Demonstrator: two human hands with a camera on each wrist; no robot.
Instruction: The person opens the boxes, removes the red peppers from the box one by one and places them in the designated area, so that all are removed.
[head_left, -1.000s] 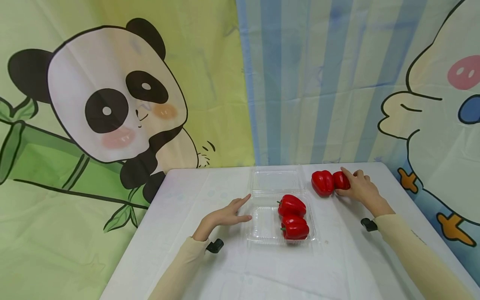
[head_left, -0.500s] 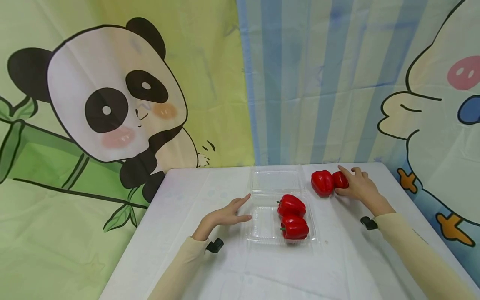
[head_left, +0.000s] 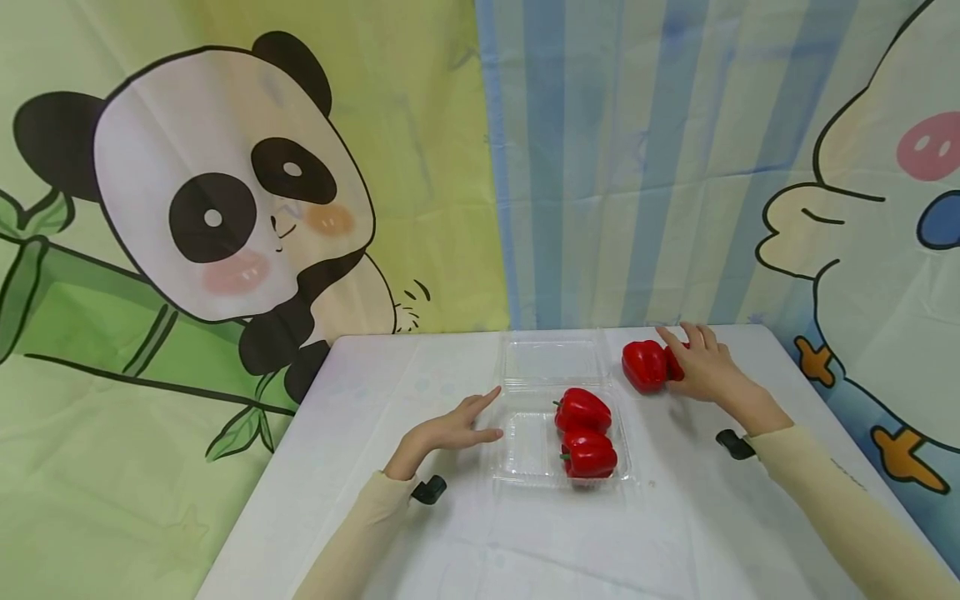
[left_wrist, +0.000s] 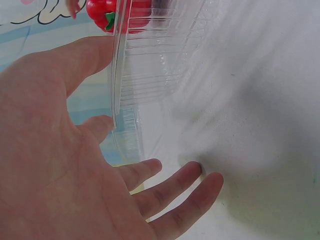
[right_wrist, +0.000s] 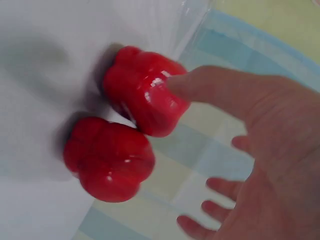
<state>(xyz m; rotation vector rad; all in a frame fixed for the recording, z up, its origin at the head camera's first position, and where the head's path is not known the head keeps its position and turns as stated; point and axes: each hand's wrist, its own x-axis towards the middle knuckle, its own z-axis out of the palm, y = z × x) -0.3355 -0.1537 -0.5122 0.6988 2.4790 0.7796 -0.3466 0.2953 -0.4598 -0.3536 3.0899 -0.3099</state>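
Two red bell peppers, one (head_left: 582, 411) behind the other (head_left: 589, 455), lie in the right half of a clear plastic clamshell box (head_left: 525, 446). My left hand (head_left: 450, 430) is at the box's left side, fingers spread; in the left wrist view thumb and index finger are right at the rim. Two more bell peppers, a left one (head_left: 643, 367) and a partly hidden right one (head_left: 674, 364), sit side by side at the table's back right. My right hand (head_left: 708, 367) reaches over the right one, fingers apart. In the right wrist view the thumb (right_wrist: 200, 85) overlaps a pepper (right_wrist: 147, 90).
The box's lid (head_left: 555, 361) is folded back flat towards the rear of the white table (head_left: 420, 533). Behind the table hangs a printed curtain (head_left: 585, 167) with a panda and stripes. A black wrist camera (head_left: 429, 490) sits under the left wrist.
My right hand has shifted slightly left, with its fingers stretched further over the right pepper, so less of that pepper shows. The left hand and box stay as they were.
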